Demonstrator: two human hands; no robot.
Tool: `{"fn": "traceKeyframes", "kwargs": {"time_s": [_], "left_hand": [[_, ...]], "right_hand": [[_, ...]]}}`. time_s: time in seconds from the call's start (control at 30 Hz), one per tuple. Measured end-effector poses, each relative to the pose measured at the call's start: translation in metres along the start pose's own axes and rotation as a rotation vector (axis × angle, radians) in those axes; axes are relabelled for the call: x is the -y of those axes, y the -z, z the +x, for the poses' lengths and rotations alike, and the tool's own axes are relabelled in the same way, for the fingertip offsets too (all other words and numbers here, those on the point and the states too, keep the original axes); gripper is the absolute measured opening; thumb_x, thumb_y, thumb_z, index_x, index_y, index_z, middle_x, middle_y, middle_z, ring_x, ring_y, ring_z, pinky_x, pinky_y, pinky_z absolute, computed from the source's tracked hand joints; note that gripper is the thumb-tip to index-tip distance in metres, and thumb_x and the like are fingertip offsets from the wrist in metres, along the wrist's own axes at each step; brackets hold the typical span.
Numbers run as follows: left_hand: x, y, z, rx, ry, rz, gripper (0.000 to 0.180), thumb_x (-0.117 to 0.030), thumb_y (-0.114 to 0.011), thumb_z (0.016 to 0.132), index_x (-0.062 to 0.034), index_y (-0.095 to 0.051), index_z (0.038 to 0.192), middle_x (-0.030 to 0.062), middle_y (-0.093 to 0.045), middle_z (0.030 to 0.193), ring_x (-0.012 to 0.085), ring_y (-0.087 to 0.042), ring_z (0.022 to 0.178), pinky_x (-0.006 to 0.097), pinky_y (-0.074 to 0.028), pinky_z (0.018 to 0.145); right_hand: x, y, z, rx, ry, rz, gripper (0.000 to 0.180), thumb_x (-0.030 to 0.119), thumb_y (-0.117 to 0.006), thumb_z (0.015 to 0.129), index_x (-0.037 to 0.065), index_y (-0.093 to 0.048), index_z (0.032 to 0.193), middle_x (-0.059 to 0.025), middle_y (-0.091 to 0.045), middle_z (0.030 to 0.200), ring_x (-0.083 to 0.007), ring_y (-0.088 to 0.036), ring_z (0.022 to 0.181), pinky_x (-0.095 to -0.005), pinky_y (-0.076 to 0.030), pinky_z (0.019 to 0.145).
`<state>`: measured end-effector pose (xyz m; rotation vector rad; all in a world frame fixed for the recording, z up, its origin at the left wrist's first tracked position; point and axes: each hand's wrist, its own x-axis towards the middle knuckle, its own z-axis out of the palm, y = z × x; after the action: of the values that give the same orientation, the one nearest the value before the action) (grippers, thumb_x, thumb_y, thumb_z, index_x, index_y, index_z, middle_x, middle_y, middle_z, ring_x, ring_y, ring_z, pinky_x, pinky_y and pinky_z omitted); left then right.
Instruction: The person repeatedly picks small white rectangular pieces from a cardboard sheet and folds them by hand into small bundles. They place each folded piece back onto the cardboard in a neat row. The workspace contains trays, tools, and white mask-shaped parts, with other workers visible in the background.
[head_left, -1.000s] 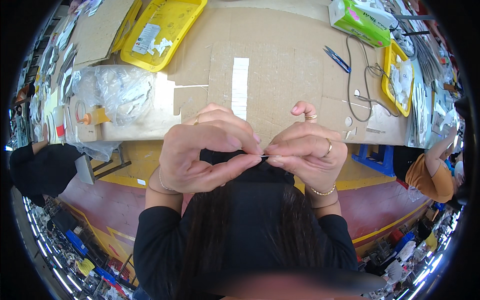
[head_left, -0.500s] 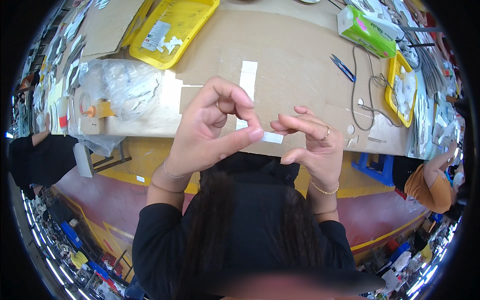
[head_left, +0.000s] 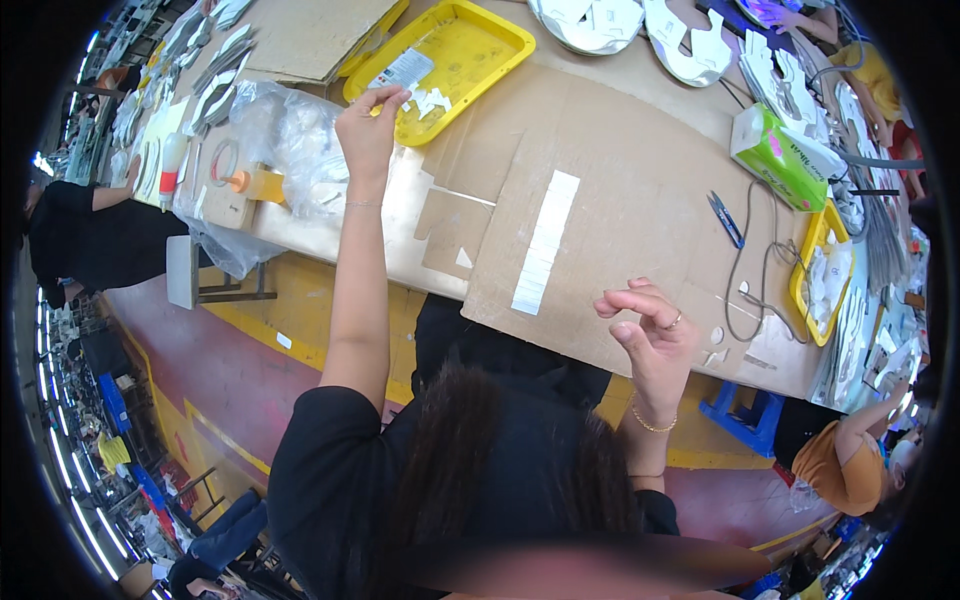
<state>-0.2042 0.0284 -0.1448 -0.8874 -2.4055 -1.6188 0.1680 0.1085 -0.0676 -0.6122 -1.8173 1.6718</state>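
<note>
My left hand (head_left: 365, 130) is stretched far out to the near rim of a yellow tray (head_left: 490, 45). Its fingertips are pinched together just above the small white pieces (head_left: 430, 100) lying in the tray; I cannot tell whether they hold one. My right hand (head_left: 650, 335) hovers over the front edge of a brown cardboard sheet (head_left: 620, 230). Its fingers are curled and apart, with nothing in them. A row of white strips (head_left: 545, 240) is stuck on the cardboard between the two hands.
A crumpled clear plastic bag (head_left: 290, 130) and an orange-capped bottle (head_left: 250, 183) lie left of my arm. Blue snips (head_left: 725, 218), a green tissue box (head_left: 780, 155) and a second yellow tray (head_left: 808, 260) sit to the right. Co-workers sit at the left (head_left: 90, 230) and lower right (head_left: 850, 450).
My hands were pinched together in front of me. They have parted: the left reached out to the yellow tray, and the right opened and stayed near the cardboard's edge.
</note>
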Motion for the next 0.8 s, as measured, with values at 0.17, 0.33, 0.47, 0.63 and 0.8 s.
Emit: {"fn": "traceKeyframes", "kwargs": {"time_s": [0.17, 0.33, 0.47, 0.63, 0.8], "left_hand": [[0.006, -0.010, -0.001, 0.061, -0.024, 0.287, 0.017, -0.011, -0.072, 0.080, -0.0041, -0.073, 0.095, 0.0128, -0.070, 0.090, 0.0236, -0.066, 0.088, 0.031, -0.050, 0.079], [-0.018, -0.049, -0.040, 0.388, -0.245, 0.046, 0.014, -0.011, -0.067, 0.084, -0.0037, -0.072, 0.095, 0.0117, -0.067, 0.101, 0.0224, -0.064, 0.096, 0.029, -0.048, 0.085], [-0.040, -0.093, -0.074, 0.712, -0.336, 0.082, 0.013, -0.009, -0.066, 0.081, -0.0026, -0.070, 0.091, 0.0110, -0.063, 0.094, 0.0278, -0.060, 0.091, 0.035, -0.048, 0.082], [-0.047, -0.117, -0.079, 0.807, -0.358, 0.123, 0.010, -0.008, -0.067, 0.079, -0.0012, -0.068, 0.086, 0.0122, -0.059, 0.088, 0.0292, -0.057, 0.087, 0.037, -0.047, 0.078], [-0.044, -0.123, -0.076, 0.866, -0.221, 0.119, 0.008, -0.006, -0.068, 0.077, 0.0002, -0.064, 0.080, 0.0139, -0.058, 0.086, 0.0299, -0.057, 0.086, 0.037, -0.046, 0.076]], "right_hand": [[0.001, 0.001, -0.002, -0.031, 0.010, -0.050, 0.014, 0.002, -0.073, 0.076, 0.002, -0.070, 0.090, -0.0064, -0.071, 0.084, -0.0137, -0.062, 0.077, -0.0329, -0.039, 0.088], [-0.005, -0.008, -0.001, -0.048, -0.125, 0.018, 0.010, 0.002, -0.072, 0.079, 0.003, -0.072, 0.088, -0.0059, -0.070, 0.079, -0.0140, -0.060, 0.073, -0.0288, -0.042, 0.080], [-0.004, -0.015, 0.000, 0.013, -0.072, -0.026, 0.009, 0.004, -0.072, 0.079, 0.004, -0.073, 0.088, -0.0058, -0.070, 0.078, -0.0148, -0.059, 0.071, -0.0284, -0.043, 0.078], [-0.001, -0.009, -0.004, 0.021, -0.041, -0.095, 0.009, 0.006, -0.072, 0.080, 0.004, -0.073, 0.089, -0.0063, -0.070, 0.079, -0.0151, -0.059, 0.072, -0.0285, -0.043, 0.078], [-0.004, -0.006, -0.006, 0.003, -0.103, -0.074, 0.008, 0.007, -0.072, 0.081, 0.005, -0.073, 0.089, -0.0065, -0.070, 0.079, -0.0157, -0.059, 0.073, -0.0289, -0.044, 0.076]]}}
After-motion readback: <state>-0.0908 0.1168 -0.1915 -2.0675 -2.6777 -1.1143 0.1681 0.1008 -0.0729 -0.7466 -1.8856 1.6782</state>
